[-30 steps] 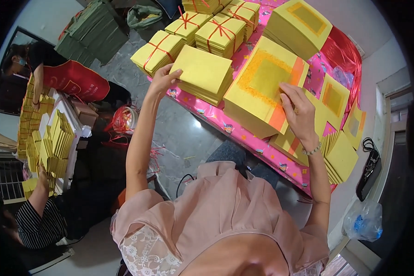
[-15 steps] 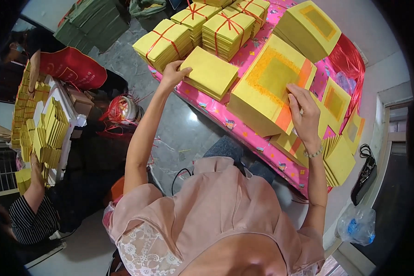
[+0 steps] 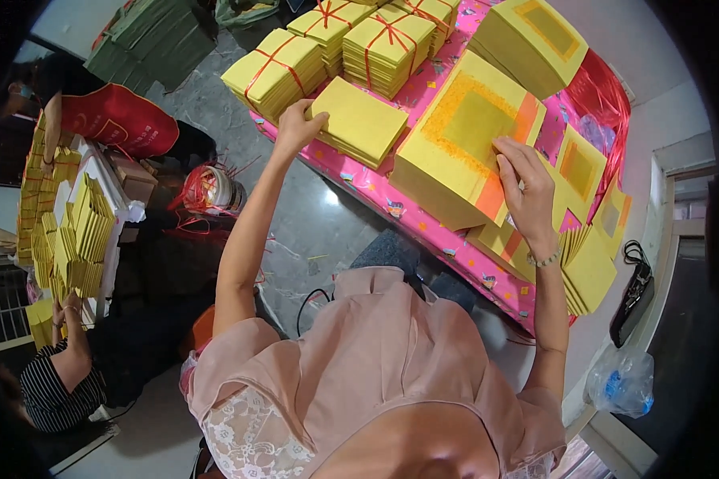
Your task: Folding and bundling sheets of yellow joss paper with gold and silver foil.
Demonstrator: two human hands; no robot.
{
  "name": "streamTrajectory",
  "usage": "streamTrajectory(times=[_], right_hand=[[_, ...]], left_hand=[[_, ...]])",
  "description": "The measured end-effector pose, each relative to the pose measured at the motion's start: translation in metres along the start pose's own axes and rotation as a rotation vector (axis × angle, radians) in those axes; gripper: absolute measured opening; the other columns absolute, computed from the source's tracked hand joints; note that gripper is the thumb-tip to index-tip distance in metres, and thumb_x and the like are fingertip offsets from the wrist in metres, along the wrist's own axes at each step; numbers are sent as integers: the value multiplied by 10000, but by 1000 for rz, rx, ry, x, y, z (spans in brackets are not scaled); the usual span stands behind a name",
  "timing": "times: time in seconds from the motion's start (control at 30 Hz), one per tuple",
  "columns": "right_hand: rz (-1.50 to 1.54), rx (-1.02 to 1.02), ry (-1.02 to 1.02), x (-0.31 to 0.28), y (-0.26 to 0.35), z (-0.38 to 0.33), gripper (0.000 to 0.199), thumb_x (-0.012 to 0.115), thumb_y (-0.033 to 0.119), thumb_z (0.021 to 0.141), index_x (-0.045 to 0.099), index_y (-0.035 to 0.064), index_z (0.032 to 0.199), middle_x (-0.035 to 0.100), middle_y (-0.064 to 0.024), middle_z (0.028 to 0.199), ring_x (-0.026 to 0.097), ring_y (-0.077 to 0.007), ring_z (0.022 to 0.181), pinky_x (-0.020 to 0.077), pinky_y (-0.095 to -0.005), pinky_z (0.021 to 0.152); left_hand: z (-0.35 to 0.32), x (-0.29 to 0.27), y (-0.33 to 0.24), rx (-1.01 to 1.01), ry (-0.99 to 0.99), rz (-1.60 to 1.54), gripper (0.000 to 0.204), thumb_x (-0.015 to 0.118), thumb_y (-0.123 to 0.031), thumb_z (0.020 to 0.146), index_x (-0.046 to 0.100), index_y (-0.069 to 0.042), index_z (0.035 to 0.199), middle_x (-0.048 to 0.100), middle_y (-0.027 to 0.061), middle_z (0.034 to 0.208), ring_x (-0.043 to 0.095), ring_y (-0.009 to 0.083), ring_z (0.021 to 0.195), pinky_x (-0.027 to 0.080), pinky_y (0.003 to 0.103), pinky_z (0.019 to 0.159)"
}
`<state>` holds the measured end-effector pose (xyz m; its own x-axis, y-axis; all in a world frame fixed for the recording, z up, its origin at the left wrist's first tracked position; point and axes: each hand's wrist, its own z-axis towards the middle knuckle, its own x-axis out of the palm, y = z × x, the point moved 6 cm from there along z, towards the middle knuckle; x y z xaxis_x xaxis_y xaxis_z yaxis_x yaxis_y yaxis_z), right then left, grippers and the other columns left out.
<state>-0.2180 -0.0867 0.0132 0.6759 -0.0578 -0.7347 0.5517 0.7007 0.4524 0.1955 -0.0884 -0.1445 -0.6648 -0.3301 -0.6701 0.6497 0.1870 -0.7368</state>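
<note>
My left hand is closed on the left edge of a small stack of folded yellow paper, thumb on top and fingers at the side. This stack sits at the near edge of the table. To its right stands a tall stack of yellow paper sheets; the top sheet bears a gold square with an orange border and an orange strip. My right hand bends over that sheet's right side, fingers close together and fingertips pressed at the square's edge. Whether a sheet edge is pinched under them is hidden.
Red-tied yellow paper bundles stand behind on the pink-covered table. Another tall paper stack and red ribbon lie at the far right. Two people work at a table with yellow paper bundles on the left.
The view has shifted slightly, so the table and its stacks sit a little further left and up. Both hands keep their places on the paper. A co-worker's arms at lower left have moved.
</note>
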Motion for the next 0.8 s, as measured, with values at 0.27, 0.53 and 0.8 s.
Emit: streamTrajectory(times=[0.27, 0.53, 0.8], right_hand=[[20, 9, 101, -20, 21, -22, 261, 752, 148, 865, 715, 18, 1088, 694, -131, 1115, 679, -299, 1012, 544, -374, 859], [-123, -125, 76, -32, 39, -39, 301, 815, 227, 782, 712, 28, 983, 689, -106, 1025, 672, -296, 938, 543, -401, 811], [74, -78, 67, -27, 29, -38, 111, 779, 110, 819, 745, 26, 883, 711, -88, 916, 672, -244, 858, 529, -350, 729]], left_hand=[[-15, -9, -30, 38, -81, 376, 571, 713, -370, 839, 597, -11, 1267, 599, 262, 1159, 656, 433, 1001, 529, 488, 878], [-18, -24, -64, 197, -170, 391, 488, 729, -308, 841, 626, -55, 1246, 597, 256, 1113, 652, 430, 975, 535, 483, 849], [-38, -28, -152, 366, -94, 0, 287, 731, -219, 880, 712, -114, 1147, 673, 97, 990, 658, 251, 860, 517, 359, 782]])
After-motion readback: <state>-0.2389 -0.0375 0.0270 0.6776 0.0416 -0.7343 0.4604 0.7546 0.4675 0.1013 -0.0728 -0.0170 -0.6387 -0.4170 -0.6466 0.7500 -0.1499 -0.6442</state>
